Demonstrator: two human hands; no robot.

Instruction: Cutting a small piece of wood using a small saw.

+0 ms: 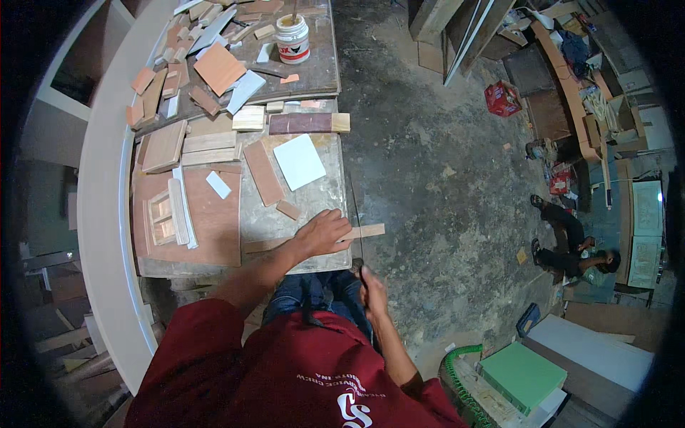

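My left hand (325, 234) bears down on a narrow wooden strip (372, 230), its fingers wrapped over it against the tabletop near the right edge. The strip's right end juts out past that edge. Below it, my right hand (374, 291) is closed round the dark handle of a hand saw (359, 246). The thin blade stands edge-on and points away from me, crossing the strip just right of my left fingers. How deep the blade sits in the wood I cannot tell. A small wooden block (288, 209) lies just beyond my left hand.
A brown board (262, 172) and a white square panel (300, 162) lie beyond the block. Offcuts crowd the far left around a white jar (292, 39). A small wooden frame (161, 219) rests at left. Another person (571, 239) sits far right.
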